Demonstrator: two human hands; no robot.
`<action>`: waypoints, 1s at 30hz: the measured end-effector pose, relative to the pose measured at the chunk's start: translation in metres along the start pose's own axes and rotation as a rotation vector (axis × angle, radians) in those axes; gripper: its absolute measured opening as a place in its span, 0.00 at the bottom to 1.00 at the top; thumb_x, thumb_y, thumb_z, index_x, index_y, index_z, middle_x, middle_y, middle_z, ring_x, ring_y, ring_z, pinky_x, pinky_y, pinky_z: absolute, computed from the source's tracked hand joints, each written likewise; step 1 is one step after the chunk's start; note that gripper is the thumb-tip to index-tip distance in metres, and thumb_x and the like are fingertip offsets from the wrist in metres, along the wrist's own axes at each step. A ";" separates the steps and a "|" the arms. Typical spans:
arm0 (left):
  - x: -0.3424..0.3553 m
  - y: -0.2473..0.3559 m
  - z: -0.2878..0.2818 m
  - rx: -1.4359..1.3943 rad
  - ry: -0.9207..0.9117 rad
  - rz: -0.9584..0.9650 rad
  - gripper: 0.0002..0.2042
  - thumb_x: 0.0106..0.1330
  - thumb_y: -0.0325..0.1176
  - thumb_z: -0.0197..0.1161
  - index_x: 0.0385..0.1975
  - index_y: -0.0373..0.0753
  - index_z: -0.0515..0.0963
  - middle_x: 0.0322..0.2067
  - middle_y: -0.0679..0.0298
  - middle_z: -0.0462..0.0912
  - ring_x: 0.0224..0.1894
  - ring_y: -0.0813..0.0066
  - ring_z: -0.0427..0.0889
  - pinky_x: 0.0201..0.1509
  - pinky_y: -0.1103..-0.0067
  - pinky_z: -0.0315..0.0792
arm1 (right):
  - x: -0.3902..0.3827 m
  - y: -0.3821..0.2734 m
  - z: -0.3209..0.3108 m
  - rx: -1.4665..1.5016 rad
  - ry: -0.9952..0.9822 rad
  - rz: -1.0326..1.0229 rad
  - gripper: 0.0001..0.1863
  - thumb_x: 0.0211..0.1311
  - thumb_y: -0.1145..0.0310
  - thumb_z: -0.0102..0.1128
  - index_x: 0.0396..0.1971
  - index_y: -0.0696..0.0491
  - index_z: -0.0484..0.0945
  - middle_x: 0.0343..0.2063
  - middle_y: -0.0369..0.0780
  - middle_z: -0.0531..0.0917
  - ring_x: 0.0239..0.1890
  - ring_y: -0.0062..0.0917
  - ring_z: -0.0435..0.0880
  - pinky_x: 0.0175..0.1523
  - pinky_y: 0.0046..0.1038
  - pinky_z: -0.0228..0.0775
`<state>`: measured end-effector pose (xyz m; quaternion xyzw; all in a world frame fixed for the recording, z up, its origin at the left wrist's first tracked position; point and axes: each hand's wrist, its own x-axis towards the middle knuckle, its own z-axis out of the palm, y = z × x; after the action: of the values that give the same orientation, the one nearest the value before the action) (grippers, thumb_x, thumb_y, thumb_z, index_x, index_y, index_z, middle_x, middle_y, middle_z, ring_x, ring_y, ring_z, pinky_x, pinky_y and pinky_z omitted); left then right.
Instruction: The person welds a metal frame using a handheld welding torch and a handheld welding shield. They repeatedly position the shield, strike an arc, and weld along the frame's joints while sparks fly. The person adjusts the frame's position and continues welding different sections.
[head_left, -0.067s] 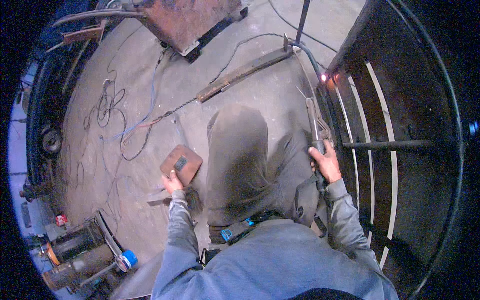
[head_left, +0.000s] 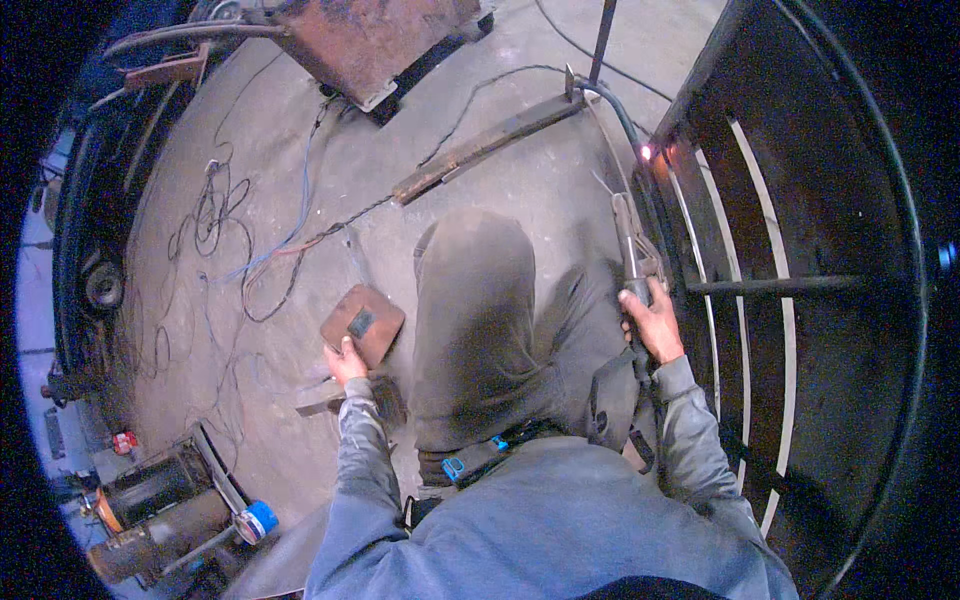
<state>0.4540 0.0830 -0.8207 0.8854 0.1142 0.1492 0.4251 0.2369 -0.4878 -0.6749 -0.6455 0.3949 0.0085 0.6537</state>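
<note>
My left hand (head_left: 347,364) grips the lower edge of a brown hand-held welding shield (head_left: 384,332) with a small dark window. The shield is held out to the left of my knee (head_left: 475,300). On the other side, my right hand (head_left: 656,328) is wrapped round the handle of a welding electrode holder (head_left: 637,285), whose jaws point away from me. A thin rod shows near the jaws. Beyond them, a small spot (head_left: 645,153) glows bright pink-white on the edge of a dark metal frame (head_left: 820,230) with long slots.
A metal bar (head_left: 490,150) lies on the floor ahead. Cables (head_left: 215,215) loop across the floor at left. A rusty metal box (head_left: 380,45) stands at the far side. Cylindrical equipment (head_left: 165,510) with a blue-rimmed end sits at lower left. A crossbar (head_left: 780,288) spans the frame.
The welding shield in my left hand has shifted very slightly away from me. The right hand and the electrode holder look almost unchanged.
</note>
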 end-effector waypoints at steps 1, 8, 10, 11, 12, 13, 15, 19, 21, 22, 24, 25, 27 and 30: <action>0.000 0.009 0.000 0.163 0.020 -0.002 0.23 0.69 0.37 0.64 0.58 0.28 0.74 0.49 0.44 0.85 0.52 0.48 0.84 0.60 0.62 0.74 | -0.001 0.000 0.002 0.033 0.001 0.010 0.27 0.67 0.61 0.68 0.61 0.55 0.70 0.28 0.36 0.80 0.20 0.20 0.77 0.21 0.27 0.71; -0.010 0.094 0.036 0.537 -0.316 0.173 0.21 0.68 0.45 0.64 0.50 0.34 0.75 0.40 0.40 0.86 0.46 0.35 0.84 0.51 0.53 0.75 | 0.002 0.009 0.009 0.053 -0.007 -0.036 0.27 0.74 0.57 0.58 0.66 0.56 0.68 0.30 0.37 0.79 0.20 0.22 0.79 0.22 0.28 0.72; -0.012 0.107 0.047 0.489 -0.394 0.014 0.19 0.68 0.46 0.65 0.50 0.38 0.75 0.39 0.43 0.87 0.44 0.38 0.85 0.50 0.53 0.75 | 0.001 0.005 0.012 0.033 -0.021 -0.060 0.22 0.75 0.58 0.55 0.61 0.54 0.71 0.30 0.37 0.79 0.21 0.22 0.79 0.23 0.27 0.72; -0.011 0.103 0.050 0.448 -0.411 0.028 0.19 0.68 0.46 0.65 0.50 0.39 0.75 0.39 0.44 0.87 0.44 0.39 0.85 0.50 0.53 0.75 | -0.004 0.001 0.014 0.035 -0.032 -0.068 0.19 0.74 0.58 0.54 0.58 0.53 0.72 0.30 0.38 0.79 0.21 0.21 0.79 0.23 0.27 0.72; -0.010 0.097 0.054 0.406 -0.427 0.041 0.19 0.68 0.46 0.65 0.50 0.40 0.75 0.39 0.45 0.87 0.45 0.40 0.85 0.49 0.53 0.76 | -0.009 -0.005 0.017 0.036 -0.044 -0.077 0.16 0.74 0.58 0.53 0.54 0.52 0.73 0.30 0.38 0.79 0.21 0.21 0.79 0.24 0.26 0.72; 0.001 0.073 0.055 0.356 -0.408 0.067 0.17 0.67 0.45 0.65 0.49 0.42 0.76 0.40 0.48 0.88 0.44 0.42 0.85 0.50 0.55 0.77 | -0.013 -0.011 0.022 0.035 -0.041 -0.084 0.16 0.74 0.59 0.54 0.53 0.52 0.74 0.29 0.38 0.79 0.22 0.21 0.79 0.23 0.26 0.71; 0.005 0.043 0.066 0.342 -0.358 0.166 0.18 0.68 0.45 0.65 0.51 0.43 0.77 0.39 0.49 0.88 0.45 0.43 0.86 0.51 0.56 0.77 | -0.013 -0.008 0.025 0.007 -0.062 -0.113 0.16 0.74 0.60 0.55 0.54 0.52 0.74 0.29 0.37 0.79 0.21 0.21 0.79 0.23 0.26 0.72; 0.021 0.036 0.088 0.316 -0.339 0.244 0.21 0.67 0.45 0.65 0.55 0.42 0.77 0.43 0.48 0.87 0.49 0.45 0.85 0.54 0.58 0.76 | -0.001 0.014 0.023 -0.093 -0.041 -0.094 0.17 0.74 0.61 0.58 0.55 0.53 0.73 0.29 0.37 0.80 0.20 0.20 0.79 0.22 0.27 0.72; 0.034 0.045 0.098 0.350 -0.415 0.214 0.22 0.67 0.45 0.66 0.57 0.41 0.77 0.45 0.48 0.87 0.51 0.46 0.85 0.56 0.59 0.76 | -0.002 0.019 0.022 -0.092 -0.046 -0.184 0.16 0.74 0.61 0.60 0.52 0.54 0.72 0.29 0.37 0.79 0.19 0.21 0.79 0.21 0.27 0.72; 0.040 0.049 0.101 0.368 -0.466 0.203 0.23 0.66 0.45 0.66 0.58 0.40 0.77 0.46 0.47 0.87 0.52 0.46 0.84 0.56 0.60 0.76 | -0.009 0.010 0.024 -0.069 -0.064 -0.154 0.16 0.73 0.61 0.60 0.52 0.54 0.72 0.29 0.38 0.80 0.20 0.22 0.79 0.21 0.27 0.72; 0.056 0.047 0.097 0.453 -0.566 0.195 0.25 0.66 0.45 0.66 0.59 0.39 0.77 0.49 0.47 0.86 0.54 0.47 0.84 0.58 0.60 0.76 | -0.027 -0.010 0.031 -0.002 -0.134 -0.108 0.16 0.73 0.61 0.61 0.52 0.54 0.73 0.30 0.38 0.80 0.21 0.22 0.80 0.21 0.27 0.73; 0.063 0.055 0.097 0.488 -0.608 0.186 0.26 0.66 0.45 0.66 0.60 0.39 0.77 0.50 0.46 0.86 0.55 0.47 0.84 0.59 0.61 0.76 | -0.021 0.005 0.026 -0.077 -0.110 -0.213 0.30 0.69 0.59 0.66 0.62 0.64 0.72 0.37 0.43 0.85 0.25 0.26 0.83 0.31 0.28 0.76; 0.046 0.142 0.105 0.475 -0.755 0.056 0.28 0.63 0.46 0.68 0.61 0.39 0.77 0.52 0.46 0.85 0.57 0.46 0.83 0.61 0.60 0.75 | -0.033 0.033 -0.002 -0.339 0.043 -0.477 0.31 0.68 0.59 0.67 0.62 0.64 0.72 0.40 0.44 0.85 0.31 0.27 0.84 0.38 0.29 0.78; 0.046 0.126 0.085 0.484 -0.613 0.088 0.27 0.62 0.47 0.69 0.59 0.39 0.77 0.50 0.45 0.86 0.56 0.45 0.83 0.61 0.59 0.75 | -0.068 -0.008 0.007 -0.221 -0.034 -0.253 0.31 0.66 0.61 0.66 0.63 0.63 0.73 0.48 0.47 0.84 0.52 0.32 0.82 0.60 0.36 0.73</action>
<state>0.5372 -0.0398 -0.7641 0.9676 -0.0244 -0.1354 0.2118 0.1981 -0.4496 -0.6336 -0.7578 0.2960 -0.0198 0.5811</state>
